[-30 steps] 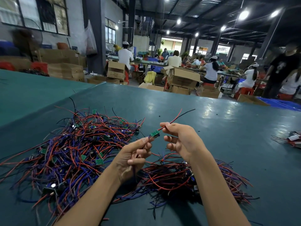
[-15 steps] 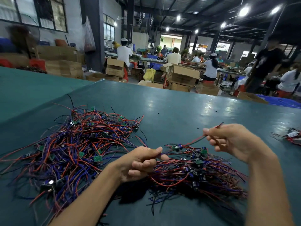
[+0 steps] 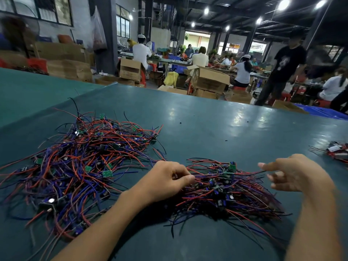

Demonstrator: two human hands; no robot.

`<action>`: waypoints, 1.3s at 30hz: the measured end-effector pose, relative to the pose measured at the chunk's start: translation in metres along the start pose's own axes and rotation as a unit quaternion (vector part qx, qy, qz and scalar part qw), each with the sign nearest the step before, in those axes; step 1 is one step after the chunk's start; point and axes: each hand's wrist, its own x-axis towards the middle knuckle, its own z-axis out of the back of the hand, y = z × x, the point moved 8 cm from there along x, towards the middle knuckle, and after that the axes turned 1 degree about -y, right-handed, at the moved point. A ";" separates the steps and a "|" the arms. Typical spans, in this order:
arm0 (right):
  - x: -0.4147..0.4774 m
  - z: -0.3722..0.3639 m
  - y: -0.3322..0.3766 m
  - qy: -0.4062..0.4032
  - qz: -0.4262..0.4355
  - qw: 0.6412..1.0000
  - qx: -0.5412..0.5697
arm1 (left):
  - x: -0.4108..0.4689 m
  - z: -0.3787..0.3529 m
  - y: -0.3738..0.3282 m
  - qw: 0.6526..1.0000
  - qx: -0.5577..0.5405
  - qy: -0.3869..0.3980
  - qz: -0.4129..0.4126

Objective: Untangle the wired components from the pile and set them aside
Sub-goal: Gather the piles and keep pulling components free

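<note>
A large tangled pile (image 3: 81, 159) of red, blue and black wires with small green boards covers the left of the green table (image 3: 207, 121). A smaller set-aside pile (image 3: 229, 191) of the same wired components lies in front of me. My left hand (image 3: 165, 183) rests at that pile's left edge, fingers curled, thumb and fingers pinching the wires of a wired component (image 3: 228, 175) lying on top. My right hand (image 3: 293, 176) hovers at the pile's right edge, blurred, fingers spread and holding nothing.
Another small bunch of wired parts (image 3: 337, 152) lies at the table's right edge. Beyond the far table edge stand cardboard boxes (image 3: 209, 78), seated workers and a standing person in black (image 3: 282, 70). Bare tabletop stretches behind both piles.
Both hands have dropped from mid-air onto the smaller pile, laying the stretched component across it. My right hand has let go of the wire ends and opened.
</note>
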 end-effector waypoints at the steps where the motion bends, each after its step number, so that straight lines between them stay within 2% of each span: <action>1: 0.000 0.006 0.000 -0.024 0.009 1.000 0.005 | 0.000 0.004 -0.002 0.998 0.059 -0.015 -0.017; 4: -0.002 0.025 0.008 -0.085 0.039 0.995 0.027 | -0.003 0.024 -0.004 0.972 0.212 -0.100 -0.034; 7: -0.011 0.026 0.026 -0.081 0.076 0.993 0.037 | -0.005 0.057 -0.001 0.921 0.325 -0.215 -0.005; 9: -0.020 0.017 0.040 -0.053 0.101 0.993 0.037 | -0.003 0.072 0.023 0.888 0.407 -0.189 0.104; 11: -0.028 0.003 0.049 -0.018 0.117 0.992 0.032 | -0.011 0.081 0.055 0.848 0.455 -0.109 0.251; 12: -0.030 -0.004 0.052 -0.004 0.125 0.992 0.025 | -0.017 0.082 0.066 0.831 0.464 -0.075 0.299; 15: -0.031 -0.031 0.059 0.038 0.148 0.988 0.000 | -0.021 0.082 0.076 0.819 0.470 -0.043 0.326; 20: -0.028 -0.092 0.066 0.128 0.201 0.968 -0.078 | -0.020 0.100 0.075 0.833 0.449 -0.093 0.309; 25: -0.030 -0.136 0.075 0.146 0.268 0.938 -0.163 | -0.013 0.102 0.055 0.846 0.454 -0.161 0.226; 30: -0.051 -0.165 0.089 0.175 0.336 0.901 -0.212 | -0.007 0.081 0.000 0.879 0.396 -0.266 -0.009; 32: -0.062 -0.184 0.087 0.221 0.349 0.873 -0.259 | -0.008 0.067 -0.019 0.884 0.367 -0.272 -0.101; 34: -0.074 -0.202 0.082 0.271 0.360 0.854 -0.260 | -0.011 0.054 -0.033 0.891 0.329 -0.262 -0.168; 36: -0.083 -0.212 0.083 0.292 0.384 0.846 -0.227 | -0.015 0.044 -0.040 0.902 0.282 -0.250 -0.209; 39: -0.085 -0.218 0.083 0.301 0.385 0.855 -0.175 | -0.018 0.047 -0.043 0.917 0.208 -0.253 -0.227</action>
